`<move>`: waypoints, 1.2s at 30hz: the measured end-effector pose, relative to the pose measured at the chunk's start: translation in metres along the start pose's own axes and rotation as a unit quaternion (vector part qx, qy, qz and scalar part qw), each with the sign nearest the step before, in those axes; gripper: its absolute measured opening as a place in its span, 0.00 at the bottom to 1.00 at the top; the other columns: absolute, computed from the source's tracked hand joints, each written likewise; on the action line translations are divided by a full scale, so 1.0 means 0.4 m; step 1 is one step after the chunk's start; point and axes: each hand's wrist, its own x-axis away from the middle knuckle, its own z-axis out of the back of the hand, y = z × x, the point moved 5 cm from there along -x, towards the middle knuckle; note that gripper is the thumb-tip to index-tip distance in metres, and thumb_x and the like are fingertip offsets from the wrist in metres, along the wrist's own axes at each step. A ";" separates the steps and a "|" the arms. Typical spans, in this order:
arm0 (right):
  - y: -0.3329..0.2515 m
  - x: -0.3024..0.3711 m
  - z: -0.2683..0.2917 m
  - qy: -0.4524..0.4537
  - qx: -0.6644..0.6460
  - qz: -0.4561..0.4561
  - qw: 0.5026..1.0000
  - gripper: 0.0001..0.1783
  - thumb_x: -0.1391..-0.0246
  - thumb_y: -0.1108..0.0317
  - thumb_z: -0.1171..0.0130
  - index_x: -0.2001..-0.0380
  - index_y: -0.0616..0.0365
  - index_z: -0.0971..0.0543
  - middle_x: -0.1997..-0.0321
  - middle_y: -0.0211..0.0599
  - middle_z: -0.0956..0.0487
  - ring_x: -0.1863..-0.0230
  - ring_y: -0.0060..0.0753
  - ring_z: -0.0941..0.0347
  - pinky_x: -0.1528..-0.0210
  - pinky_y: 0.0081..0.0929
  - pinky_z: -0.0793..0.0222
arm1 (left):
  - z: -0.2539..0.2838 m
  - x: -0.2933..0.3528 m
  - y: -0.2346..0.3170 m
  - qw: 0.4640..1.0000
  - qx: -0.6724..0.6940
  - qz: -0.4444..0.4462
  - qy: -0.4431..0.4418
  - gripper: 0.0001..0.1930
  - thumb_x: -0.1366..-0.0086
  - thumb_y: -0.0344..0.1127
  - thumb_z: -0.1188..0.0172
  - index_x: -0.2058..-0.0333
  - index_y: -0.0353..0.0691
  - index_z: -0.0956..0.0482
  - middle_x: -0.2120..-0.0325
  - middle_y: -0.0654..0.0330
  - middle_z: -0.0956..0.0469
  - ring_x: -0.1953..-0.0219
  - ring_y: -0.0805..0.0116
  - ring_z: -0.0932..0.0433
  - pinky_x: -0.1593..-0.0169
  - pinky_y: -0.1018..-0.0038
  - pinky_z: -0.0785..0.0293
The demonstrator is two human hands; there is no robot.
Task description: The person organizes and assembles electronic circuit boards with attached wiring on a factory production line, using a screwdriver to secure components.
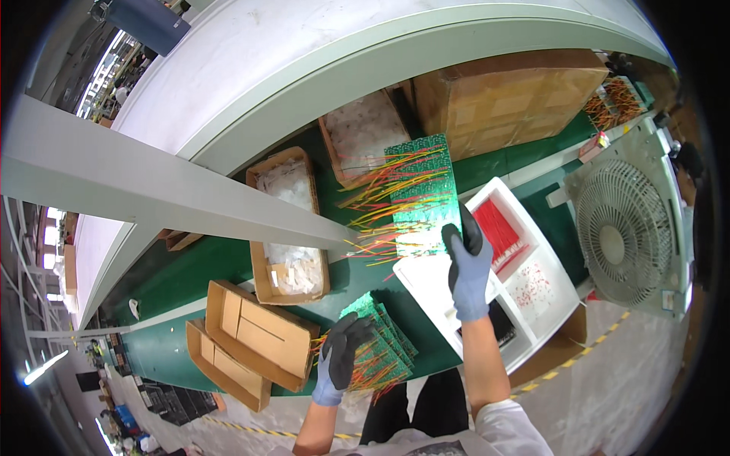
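Already bristling with red and yellow wires, a rectangular green circuit-board panel is gripped by the gloved right hand at twelve o'clock; the left hand, grip unclear, touches a wired green board stack at eleven. What remains cannot be told.

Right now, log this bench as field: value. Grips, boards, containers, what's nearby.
Left grip: gloved, on left side of board stack; whether clasping, unclear
Right grip: gloved, holding green circuit panel at lower right corner
Panel wires: red, orange and yellow, trailing left
Board stack: overlapping green boards with wires, near the bench's front edge
White tray: compartmented; red wires in one section
Cardboard trays: two, overlapping, left of left grip
Fan: right of white tray
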 end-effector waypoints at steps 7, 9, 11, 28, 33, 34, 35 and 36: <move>-0.080 0.181 -0.059 -0.090 0.529 0.407 0.740 0.24 0.62 0.72 0.33 0.57 0.59 0.24 0.55 0.41 0.24 0.54 0.47 0.27 0.52 0.43 0.30 | -0.113 -0.049 0.096 0.993 -0.092 -0.071 0.017 0.31 0.28 0.48 0.49 0.36 0.32 0.42 0.42 0.47 0.32 0.41 0.55 0.31 0.38 0.60 0.35; -0.067 0.205 -0.062 -0.139 0.532 0.436 0.712 0.23 0.63 0.71 0.33 0.58 0.56 0.23 0.53 0.39 0.24 0.53 0.45 0.27 0.52 0.43 0.30 | -0.168 -0.089 0.117 0.992 -0.084 -0.094 0.004 0.31 0.28 0.48 0.50 0.35 0.33 0.43 0.41 0.47 0.33 0.40 0.55 0.32 0.38 0.60 0.36; -0.056 0.236 -0.075 -0.183 0.527 0.453 0.695 0.21 0.62 0.70 0.34 0.59 0.48 0.20 0.52 0.36 0.25 0.52 0.42 0.28 0.50 0.42 0.30 | -0.223 -0.113 0.146 0.991 0.013 -0.122 -0.056 0.29 0.27 0.45 0.52 0.34 0.35 0.44 0.40 0.50 0.33 0.41 0.58 0.32 0.38 0.62 0.36; -0.082 0.242 -0.052 -0.197 0.515 0.429 0.716 0.25 0.63 0.65 0.33 0.55 0.43 0.20 0.48 0.31 0.26 0.45 0.40 0.31 0.44 0.42 0.33 | -0.237 -0.156 0.091 0.990 0.062 -0.068 0.108 0.19 0.30 0.38 0.44 0.45 0.36 0.31 0.53 0.61 0.25 0.52 0.73 0.27 0.47 0.74 0.32; -0.059 0.171 -0.055 -0.204 0.545 0.394 0.711 0.26 0.59 0.64 0.33 0.52 0.49 0.22 0.49 0.35 0.24 0.48 0.42 0.27 0.46 0.38 0.30 | -0.220 -0.203 0.087 0.993 0.036 -0.087 0.074 0.19 0.28 0.37 0.50 0.42 0.37 0.33 0.49 0.55 0.25 0.48 0.66 0.25 0.43 0.67 0.30; -0.047 0.139 -0.061 -0.197 0.548 0.393 0.712 0.26 0.59 0.64 0.33 0.52 0.49 0.22 0.49 0.35 0.24 0.48 0.42 0.27 0.46 0.38 0.30 | -0.224 -0.208 0.089 0.994 0.034 -0.082 0.068 0.19 0.28 0.37 0.50 0.42 0.37 0.33 0.49 0.55 0.25 0.48 0.66 0.25 0.43 0.67 0.30; -0.013 0.083 -0.057 -0.173 0.523 0.276 0.788 0.25 0.56 0.64 0.33 0.51 0.51 0.23 0.52 0.39 0.22 0.52 0.46 0.26 0.49 0.38 0.28 | -0.223 -0.202 0.101 0.991 -0.045 -0.097 0.082 0.20 0.28 0.37 0.49 0.42 0.34 0.33 0.48 0.55 0.26 0.47 0.67 0.26 0.43 0.68 0.30; 0.019 0.031 -0.063 -0.146 0.483 0.154 0.850 0.25 0.53 0.64 0.34 0.49 0.53 0.24 0.54 0.42 0.20 0.55 0.50 0.24 0.52 0.39 0.27 | -0.215 -0.192 0.117 0.981 -0.125 -0.113 0.097 0.20 0.28 0.38 0.48 0.43 0.32 0.33 0.48 0.55 0.27 0.47 0.69 0.27 0.43 0.69 0.31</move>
